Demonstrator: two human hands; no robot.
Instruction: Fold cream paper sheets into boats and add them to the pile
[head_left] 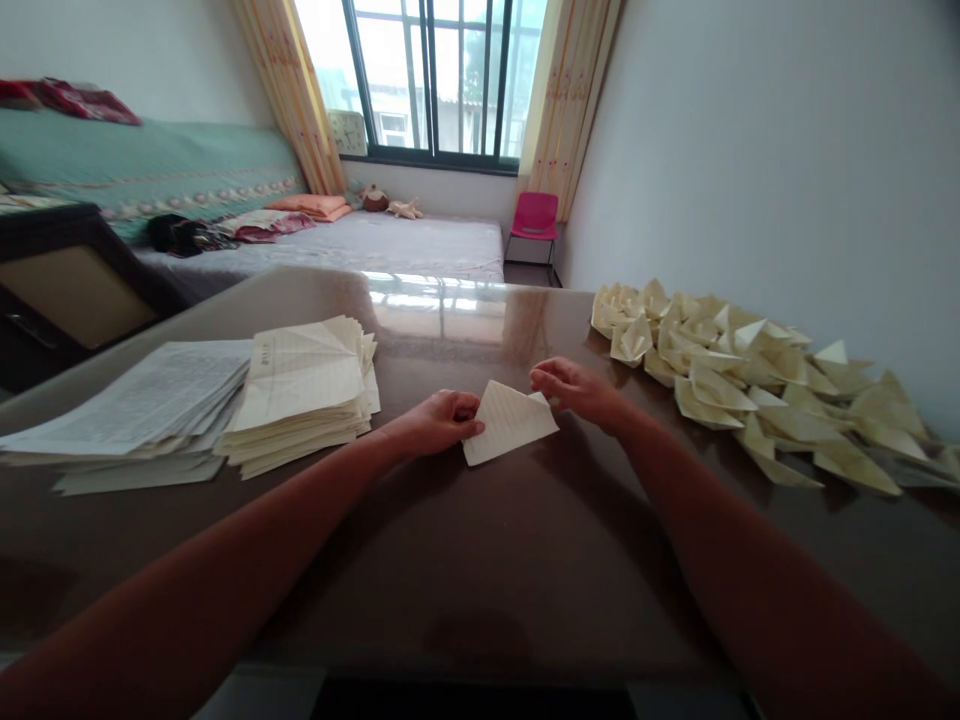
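Observation:
A folded sheet of lined, cream paper (514, 425) is held just above the brown tabletop, in the middle of the head view. My left hand (442, 420) pinches its left edge, thumb on top and fingers curled behind. At the upper right corner of the paper, my right hand (577, 390) has its fingers curled and pressed together; the thumb is mostly hidden. To the left of my left hand lies a stack of lined paper (300, 390). Many folded paper boats (720, 370) are heaped to the right of my right hand.
Printed white sheets (142, 395) lie at the table's left, partly under the lined stack. The glossy brown table (480, 560) reaches toward a bed (420, 245) with cushions and clothes. A pink chair (535, 216) stands below the window, and a white wall borders the right side.

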